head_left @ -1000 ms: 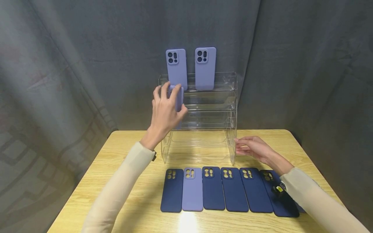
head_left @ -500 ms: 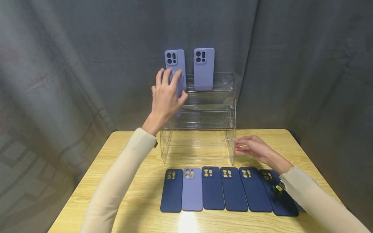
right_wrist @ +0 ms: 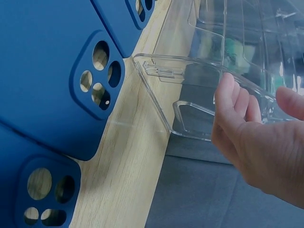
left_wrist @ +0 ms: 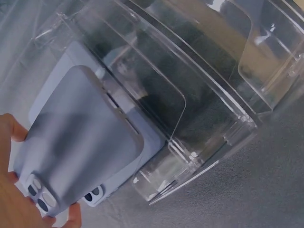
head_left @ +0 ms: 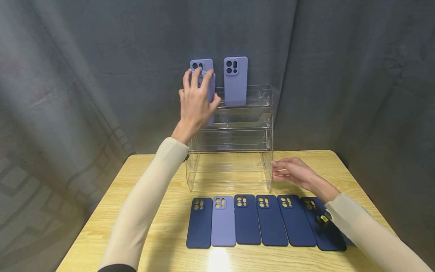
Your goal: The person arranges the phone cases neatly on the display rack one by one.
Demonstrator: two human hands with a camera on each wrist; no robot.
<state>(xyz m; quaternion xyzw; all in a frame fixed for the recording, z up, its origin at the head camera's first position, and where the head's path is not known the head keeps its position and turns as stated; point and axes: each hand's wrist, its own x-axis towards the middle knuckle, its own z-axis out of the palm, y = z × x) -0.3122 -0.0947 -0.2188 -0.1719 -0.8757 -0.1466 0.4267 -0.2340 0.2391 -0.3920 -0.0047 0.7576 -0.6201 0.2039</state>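
Grey curtain (head_left: 340, 75), left fingers (head_left: 195, 80) pinching lilac phone case (left_wrist: 80, 137), right fingers (right_wrist: 226, 95) loose against clear rack (head_left: 234, 145)

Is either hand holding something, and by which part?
The left hand holds a lilac case by its camera end. The right hand, beside the rack, holds nothing.

The worktop (head_left: 146, 196) looks like pale wood with a visible grain, smooth, and one bright reflection shows that it is slightly glossy. Towards its far edge, the rack (head_left: 242, 126) is of clear, glossy plastic with shining rims. The lilac cases (left_wrist: 76, 133) and the dark blue cases (head_left: 247, 224) look smooth and matt, like plastic. Behind the far edge, the curtain (head_left: 333, 75) is of grey, matt cloth; the sleeves (head_left: 146, 204) are of cream cloth
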